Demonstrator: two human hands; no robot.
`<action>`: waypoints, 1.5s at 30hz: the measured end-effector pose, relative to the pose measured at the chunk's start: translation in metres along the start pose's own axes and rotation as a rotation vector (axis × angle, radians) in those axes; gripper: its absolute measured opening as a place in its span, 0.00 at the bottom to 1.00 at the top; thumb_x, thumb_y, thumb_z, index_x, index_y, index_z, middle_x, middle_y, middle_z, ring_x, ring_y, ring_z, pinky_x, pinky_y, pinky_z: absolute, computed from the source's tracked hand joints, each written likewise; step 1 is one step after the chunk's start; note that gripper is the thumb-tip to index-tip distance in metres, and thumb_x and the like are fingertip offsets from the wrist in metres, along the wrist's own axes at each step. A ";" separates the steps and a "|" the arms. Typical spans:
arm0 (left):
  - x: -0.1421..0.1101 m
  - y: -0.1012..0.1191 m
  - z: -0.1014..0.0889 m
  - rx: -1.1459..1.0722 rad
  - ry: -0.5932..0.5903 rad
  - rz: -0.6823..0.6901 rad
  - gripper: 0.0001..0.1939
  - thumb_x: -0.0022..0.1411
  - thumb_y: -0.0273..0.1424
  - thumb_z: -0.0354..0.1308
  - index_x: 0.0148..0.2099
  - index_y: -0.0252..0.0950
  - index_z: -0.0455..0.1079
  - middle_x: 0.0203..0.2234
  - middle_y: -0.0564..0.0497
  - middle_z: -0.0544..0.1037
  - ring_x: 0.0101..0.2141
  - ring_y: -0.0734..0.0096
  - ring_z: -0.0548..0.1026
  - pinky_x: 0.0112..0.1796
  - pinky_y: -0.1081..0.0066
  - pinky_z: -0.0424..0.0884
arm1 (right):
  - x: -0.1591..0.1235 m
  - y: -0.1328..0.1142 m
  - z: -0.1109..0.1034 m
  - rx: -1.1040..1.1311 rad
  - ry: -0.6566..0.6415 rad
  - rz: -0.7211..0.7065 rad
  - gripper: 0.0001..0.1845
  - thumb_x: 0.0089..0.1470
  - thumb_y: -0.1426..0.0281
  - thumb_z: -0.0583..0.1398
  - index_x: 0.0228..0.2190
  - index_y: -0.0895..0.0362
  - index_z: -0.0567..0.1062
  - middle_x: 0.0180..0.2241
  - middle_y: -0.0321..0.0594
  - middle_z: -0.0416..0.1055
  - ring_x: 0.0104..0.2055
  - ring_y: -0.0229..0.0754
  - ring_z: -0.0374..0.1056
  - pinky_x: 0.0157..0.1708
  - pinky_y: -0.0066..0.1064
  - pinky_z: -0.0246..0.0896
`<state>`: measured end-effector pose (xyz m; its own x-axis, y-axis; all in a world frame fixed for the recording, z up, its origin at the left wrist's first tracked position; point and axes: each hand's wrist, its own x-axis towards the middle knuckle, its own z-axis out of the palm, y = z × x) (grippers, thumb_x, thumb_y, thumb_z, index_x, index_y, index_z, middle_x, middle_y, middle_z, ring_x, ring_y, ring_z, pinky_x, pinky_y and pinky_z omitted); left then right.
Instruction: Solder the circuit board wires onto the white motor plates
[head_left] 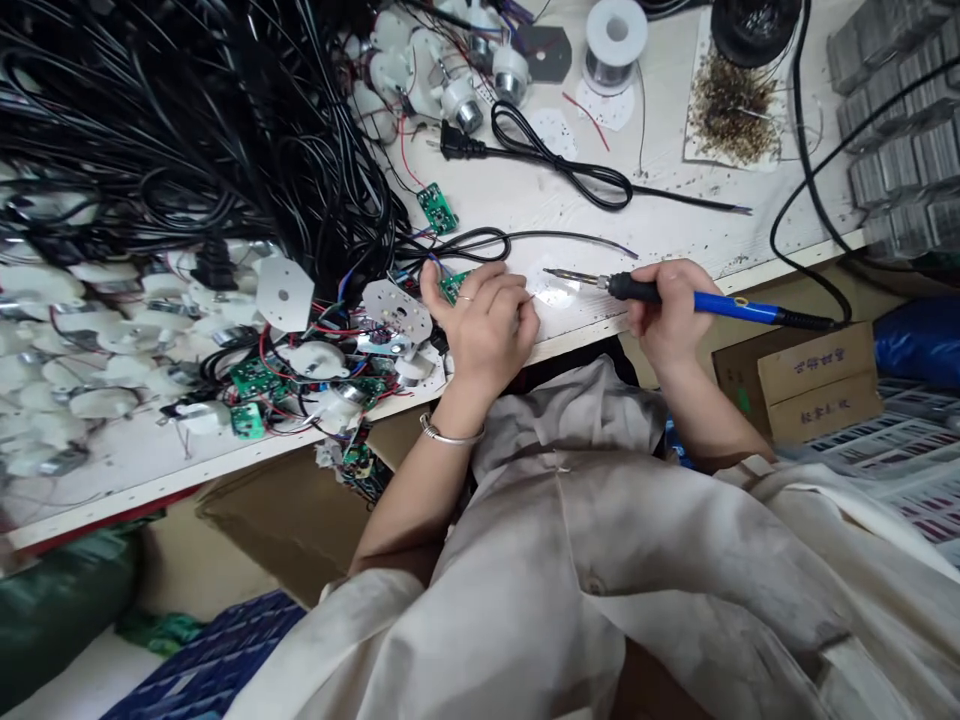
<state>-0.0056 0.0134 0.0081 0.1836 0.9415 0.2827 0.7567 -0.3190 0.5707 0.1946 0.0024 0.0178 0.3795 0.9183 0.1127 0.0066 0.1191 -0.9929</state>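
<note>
Two hands are being held at the bench edge. A soldering iron [720, 305] is being gripped by the right hand [666, 312], its fingers closed firmly around the blue handle, with the metal tip pointing toward the left hand [486, 332]. That hand is being curled over a small green circuit board [455, 287], but whether the board is being pinched cannot be told, as the fingers hide most of it. The board is judged light, stiff and somewhat brittle, best taken by its edges. A round white metal plate [396, 310] is lying just beside it among coloured wires, while black power cords [225, 140] are heaped at the upper left of the frame, on the white workbench [675, 225].
</note>
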 end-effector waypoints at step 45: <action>0.005 0.007 -0.008 -0.001 -0.143 -0.035 0.04 0.65 0.32 0.56 0.36 0.44 0.70 0.42 0.53 0.83 0.54 0.54 0.76 0.69 0.32 0.32 | 0.002 -0.002 -0.010 -0.179 -0.123 0.100 0.31 0.54 0.39 0.59 0.24 0.54 0.77 0.17 0.30 0.66 0.16 0.30 0.63 0.17 0.26 0.61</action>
<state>-0.0045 0.0148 0.0193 0.2447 0.9581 0.1493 0.7639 -0.2853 0.5789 0.2047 0.0004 0.0195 0.2709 0.9626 0.0063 0.1422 -0.0335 -0.9893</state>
